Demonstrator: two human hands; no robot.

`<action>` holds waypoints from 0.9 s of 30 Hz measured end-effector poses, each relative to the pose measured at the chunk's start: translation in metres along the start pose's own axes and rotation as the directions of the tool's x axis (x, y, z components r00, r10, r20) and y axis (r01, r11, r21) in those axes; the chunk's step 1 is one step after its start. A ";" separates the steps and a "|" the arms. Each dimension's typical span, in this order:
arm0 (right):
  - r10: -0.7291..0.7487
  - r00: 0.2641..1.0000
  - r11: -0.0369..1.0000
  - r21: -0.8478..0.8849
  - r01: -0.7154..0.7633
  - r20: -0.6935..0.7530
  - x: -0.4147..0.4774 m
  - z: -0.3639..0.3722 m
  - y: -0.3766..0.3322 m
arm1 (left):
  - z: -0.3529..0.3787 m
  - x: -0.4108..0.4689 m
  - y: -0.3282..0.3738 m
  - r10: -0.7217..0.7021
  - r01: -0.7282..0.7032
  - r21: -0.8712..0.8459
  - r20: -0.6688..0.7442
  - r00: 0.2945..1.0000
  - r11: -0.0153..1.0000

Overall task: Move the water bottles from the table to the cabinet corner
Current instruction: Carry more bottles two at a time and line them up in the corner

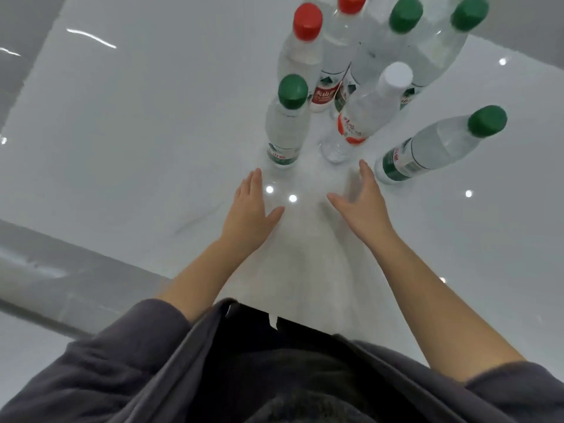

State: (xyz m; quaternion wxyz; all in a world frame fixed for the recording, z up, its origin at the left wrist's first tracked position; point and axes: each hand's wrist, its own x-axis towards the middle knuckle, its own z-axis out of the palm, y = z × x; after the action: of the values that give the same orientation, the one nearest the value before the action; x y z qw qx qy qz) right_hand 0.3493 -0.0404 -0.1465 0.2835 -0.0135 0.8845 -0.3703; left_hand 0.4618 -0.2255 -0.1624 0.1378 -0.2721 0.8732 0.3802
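Observation:
Several clear water bottles stand upright on a glossy white table [122, 148]. Nearest are a green-capped bottle [285, 129] on the left, a white-capped bottle [363, 117] in the middle and a green-capped bottle [436, 148] on the right. Behind them stand two red-capped bottles [305, 50] and two large green-capped bottles [409, 41]. My left hand [251, 209] is flat and open just short of the left green-capped bottle. My right hand [363, 203] is open, fingers spread and blurred, just in front of the white-capped bottle. Neither hand touches a bottle.
The table's left edge [76, 248] runs diagonally, with grey floor [36, 279] beyond it. My dark grey sleeves and torso [274, 377] fill the bottom of the view. Ceiling lights reflect as bright dots on the tabletop.

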 end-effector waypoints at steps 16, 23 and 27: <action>0.051 0.952 0.945 0.324 0.052 -0.302 0.049 0.016 -0.026 | -0.024 0.087 0.010 0.128 -0.147 -0.334 -0.079 0.989 0.931; 0.104 0.967 0.935 0.354 -0.015 -0.233 0.001 0.033 -0.016 | -0.029 0.070 -0.002 0.207 -0.193 -0.279 0.020 0.978 0.941; 0.091 0.958 0.940 0.341 0.007 -0.271 0.006 0.037 -0.013 | -0.027 0.075 -0.003 0.257 -0.234 -0.220 0.081 0.963 0.947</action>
State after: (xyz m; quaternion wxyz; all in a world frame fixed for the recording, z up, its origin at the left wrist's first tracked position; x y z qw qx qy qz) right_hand 0.3610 -0.0752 -0.1611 0.1600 0.1076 0.8391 -0.5087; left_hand 0.4016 -0.2755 -0.1796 0.1070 -0.1531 0.8467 0.4982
